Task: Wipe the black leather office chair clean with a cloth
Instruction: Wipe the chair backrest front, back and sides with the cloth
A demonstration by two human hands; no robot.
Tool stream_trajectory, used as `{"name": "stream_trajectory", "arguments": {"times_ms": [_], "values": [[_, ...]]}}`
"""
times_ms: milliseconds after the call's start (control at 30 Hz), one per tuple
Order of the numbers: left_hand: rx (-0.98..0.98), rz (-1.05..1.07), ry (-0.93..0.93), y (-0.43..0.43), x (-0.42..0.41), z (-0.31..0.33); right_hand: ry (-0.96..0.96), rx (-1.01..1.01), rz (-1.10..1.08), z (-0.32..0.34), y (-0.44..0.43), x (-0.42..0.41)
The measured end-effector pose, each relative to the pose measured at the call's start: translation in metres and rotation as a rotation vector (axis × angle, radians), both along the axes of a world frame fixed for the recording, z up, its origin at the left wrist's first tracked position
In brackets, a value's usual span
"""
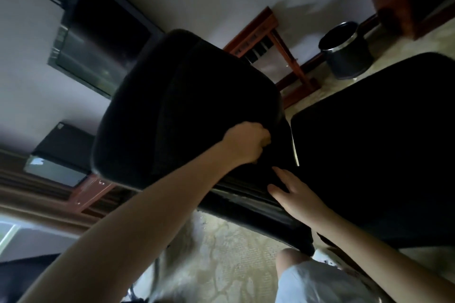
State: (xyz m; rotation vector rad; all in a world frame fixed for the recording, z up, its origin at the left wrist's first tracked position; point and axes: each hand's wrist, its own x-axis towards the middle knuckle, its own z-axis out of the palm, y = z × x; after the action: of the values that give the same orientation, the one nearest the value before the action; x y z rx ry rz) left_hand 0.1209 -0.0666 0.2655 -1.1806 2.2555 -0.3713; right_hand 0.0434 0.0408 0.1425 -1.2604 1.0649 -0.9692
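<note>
Head view, strongly tilted, dim light. The black leather office chair (pixel 187 110) fills the centre of the picture, its padded backrest toward the pale wall, its dark seat (pixel 369 150) to the right. The chair stands on a cream patterned carpet (pixel 221 261).

Left hand (pixel 246 141): closed into a fist at the lower edge of the backrest, where back meets seat, knuckles pressed to the leather. A cloth inside the fist cannot be made out; the area is too dark to tell.

Right hand (pixel 293 192): open, fingers (pixel 283 174) spread and flat, touching the black edge of the chair just below the left hand. It holds nothing visible.

Both forearms are bare. A knee in pale light-blue fabric (pixel 310 278) shows at the bottom edge.

Surroundings: a dark wall-mounted flat screen (pixel 98 39) at upper left. A small black box-shaped appliance (pixel 61 152) sits on a reddish wooden shelf (pixel 91 189) at left. A reddish-brown wooden frame (pixel 278 49) stands behind the chair against the wall. A round black waste bin with a metal rim (pixel 344 49) stands on the carpet at upper right, well apart from the chair.
</note>
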Motion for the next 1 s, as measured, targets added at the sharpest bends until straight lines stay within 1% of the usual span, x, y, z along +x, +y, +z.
{"name": "stream_trajectory", "arguments": {"times_ms": [100,167,267,367,467,500,533,567,633,700,767,833,900,1000], "values": [[0.093,-0.029,0.022,0.029,0.005,0.009,0.008,-0.029,0.003,0.015,0.004,0.004],[0.062,-0.052,0.024,0.042,0.014,0.020,0.023,-0.082,0.011,0.024,0.004,0.007],[-0.053,-0.084,0.032,0.049,0.022,0.042,0.049,-0.134,0.022,0.040,0.003,0.012],[-0.208,-0.023,0.049,0.032,0.041,0.090,0.101,-0.150,0.046,0.050,0.002,0.016],[-0.427,0.114,0.183,0.017,0.068,0.147,0.117,-0.153,0.052,0.056,0.003,0.015],[-0.467,0.150,0.246,0.014,0.074,0.158,0.115,-0.156,0.053,0.057,0.004,0.015],[-0.459,0.173,0.302,0.013,0.076,0.163,0.118,-0.152,0.057,0.059,0.005,0.014],[-0.422,0.181,0.327,0.014,0.074,0.161,0.118,-0.146,0.063,0.060,0.005,0.013],[-0.384,0.160,0.316,0.024,0.065,0.144,0.116,-0.149,0.073,0.062,0.005,0.011],[-0.420,0.126,0.350,0.038,0.058,0.124,0.113,-0.181,0.080,0.067,0.007,0.006],[-0.427,0.095,0.439,0.058,0.051,0.108,0.097,-0.209,0.089,0.074,0.009,0.000],[-0.342,0.113,0.531,0.081,0.041,0.091,0.020,-0.201,0.069,0.084,0.013,-0.004],[-0.248,0.150,0.644,0.100,0.028,0.069,-0.173,-0.160,0.040,0.095,0.015,-0.002],[-0.233,0.179,0.895,0.115,0.020,0.047,-0.466,-0.029,0.054,0.111,0.015,0.002]]}}
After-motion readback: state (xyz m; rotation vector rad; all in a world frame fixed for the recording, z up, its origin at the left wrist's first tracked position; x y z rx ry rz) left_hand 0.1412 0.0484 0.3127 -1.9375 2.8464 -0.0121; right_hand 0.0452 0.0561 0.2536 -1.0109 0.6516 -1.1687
